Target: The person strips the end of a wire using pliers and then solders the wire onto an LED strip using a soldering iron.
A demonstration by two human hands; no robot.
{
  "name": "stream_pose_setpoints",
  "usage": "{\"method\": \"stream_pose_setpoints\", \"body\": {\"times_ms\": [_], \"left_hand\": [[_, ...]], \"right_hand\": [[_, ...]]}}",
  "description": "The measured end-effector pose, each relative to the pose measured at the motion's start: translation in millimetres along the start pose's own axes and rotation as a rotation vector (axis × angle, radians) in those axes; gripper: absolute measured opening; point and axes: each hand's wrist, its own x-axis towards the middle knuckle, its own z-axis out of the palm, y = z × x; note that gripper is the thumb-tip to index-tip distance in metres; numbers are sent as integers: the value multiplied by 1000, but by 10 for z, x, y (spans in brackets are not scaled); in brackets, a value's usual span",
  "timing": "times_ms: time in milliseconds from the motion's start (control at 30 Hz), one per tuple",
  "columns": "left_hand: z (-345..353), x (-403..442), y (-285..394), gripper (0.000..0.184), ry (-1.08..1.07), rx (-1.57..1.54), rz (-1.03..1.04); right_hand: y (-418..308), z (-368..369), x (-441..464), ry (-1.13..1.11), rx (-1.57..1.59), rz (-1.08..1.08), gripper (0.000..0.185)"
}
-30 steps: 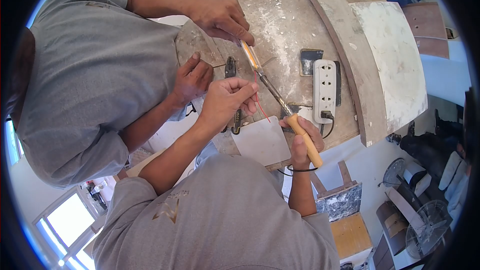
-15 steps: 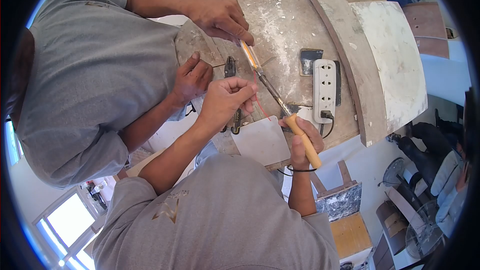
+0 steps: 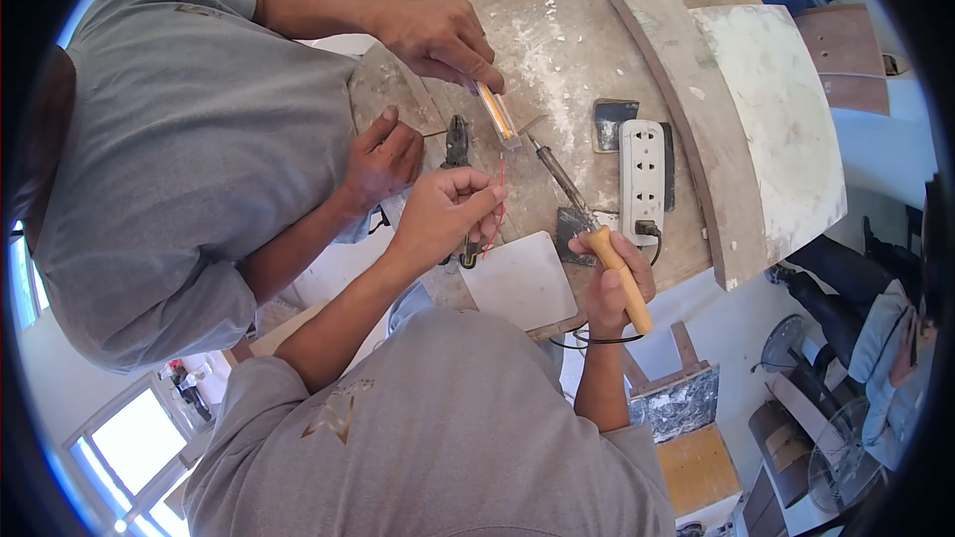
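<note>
My left hand pinches a thin red wire between thumb and fingers, its upper end just below the strip's end. In my right hand is a soldering iron, gripped by its wooden handle. The iron's tip points up and left, apart from the wire and close to the strip. An LED strip, yellow-orange in a clear sleeve, is pressed to the table by a co-worker's hand. Black-handled pliers lie beside my left hand, partly hidden behind it.
A white power strip with a plug in it lies right of the iron. Dark flat pieces and a white sheet rest on the dusty table. A curved board runs along the right. The co-worker's other hand is at the left.
The soldering iron has moved right and down, away from the strip's end. My left hand has drawn slightly left and down with the red wire. The co-worker's hands have hardly moved.
</note>
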Motion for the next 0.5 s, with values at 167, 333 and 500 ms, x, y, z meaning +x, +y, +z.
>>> {"method": "stream_pose_setpoints", "body": {"times_ms": [167, 333, 500], "left_hand": [[-17, 4, -11, 17, -40, 18, 47], [-30, 20, 17, 18, -56, 21, 50], [-33, 93, -27, 18, -40, 1, 64]], "right_hand": [[-6, 0, -35, 20, 16, 25, 48], [-14, -9, -64, 23, 25, 29, 48], [-33, 24, -21, 31, 16, 15, 45]]}}
